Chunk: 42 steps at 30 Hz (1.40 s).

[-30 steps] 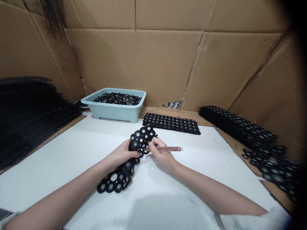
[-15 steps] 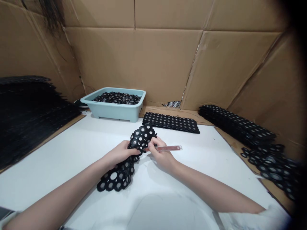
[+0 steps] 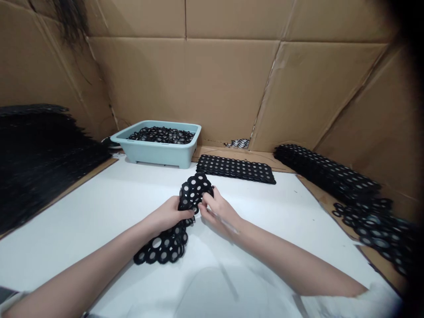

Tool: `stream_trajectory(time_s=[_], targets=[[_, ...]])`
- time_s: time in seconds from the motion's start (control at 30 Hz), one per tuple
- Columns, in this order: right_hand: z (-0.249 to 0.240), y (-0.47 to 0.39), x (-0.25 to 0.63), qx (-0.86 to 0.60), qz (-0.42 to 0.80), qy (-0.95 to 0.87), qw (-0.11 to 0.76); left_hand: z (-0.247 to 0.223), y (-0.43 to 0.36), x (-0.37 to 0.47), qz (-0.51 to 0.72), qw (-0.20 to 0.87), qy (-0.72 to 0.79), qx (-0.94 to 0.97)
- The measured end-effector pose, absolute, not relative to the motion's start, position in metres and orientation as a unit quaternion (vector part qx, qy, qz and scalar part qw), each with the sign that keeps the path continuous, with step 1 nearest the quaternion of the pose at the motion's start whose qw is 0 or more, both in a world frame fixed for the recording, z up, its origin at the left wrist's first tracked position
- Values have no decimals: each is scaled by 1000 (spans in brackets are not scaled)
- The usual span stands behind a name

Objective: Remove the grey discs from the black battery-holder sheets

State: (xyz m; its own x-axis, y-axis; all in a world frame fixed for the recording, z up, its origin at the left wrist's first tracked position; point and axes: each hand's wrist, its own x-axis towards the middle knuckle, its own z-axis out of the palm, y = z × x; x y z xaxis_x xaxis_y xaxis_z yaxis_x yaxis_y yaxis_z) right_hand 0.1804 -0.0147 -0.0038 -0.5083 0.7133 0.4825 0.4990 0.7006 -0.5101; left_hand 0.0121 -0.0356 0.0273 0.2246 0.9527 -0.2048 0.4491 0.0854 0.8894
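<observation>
A: So what's different from half a sec ago?
B: Mostly the slim tool (image 3: 228, 224). It was sticking out flat toward the right, reddish-brown and easy to see. Now it's a pale blur slanting down-right across the right hand (image 3: 220, 213), near the middle of the frame.
A: Is that hand holding it?
B: Yeah, looks curled around it, with the fingertips up against the edge of the black dotted strip (image 3: 193, 189). Too blurry to tell exactly how it's gripped.
A: And the left hand (image 3: 170, 215)?
B: Same as before, clamped round the strip just left of center, thumb on top. The strip's lower end hangs toward bottom center-left. Blue basin (image 3: 159, 154), upper left of center, hasn't really budged.
</observation>
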Motion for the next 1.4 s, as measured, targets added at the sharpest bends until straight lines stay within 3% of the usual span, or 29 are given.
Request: stream_trajectory(time_s=[0.17,0.6,0.7,0.9,1.4], targets=[[-9,-12,176,-364,51,-875,314,25,-39,16,270,469,562,626],[3,-13,167,-371,10,-870,323,28,-48,24,299,475,553,615],[7,-11,172,-359,51,-870,333,30,-47,22,303,494,535,615],[8,-10,185,-371,261,-821,346,32,-41,17,276,505,553,602],[7,-1,191,-351,310,-812,348,32,-32,7,273,527,576,562]])
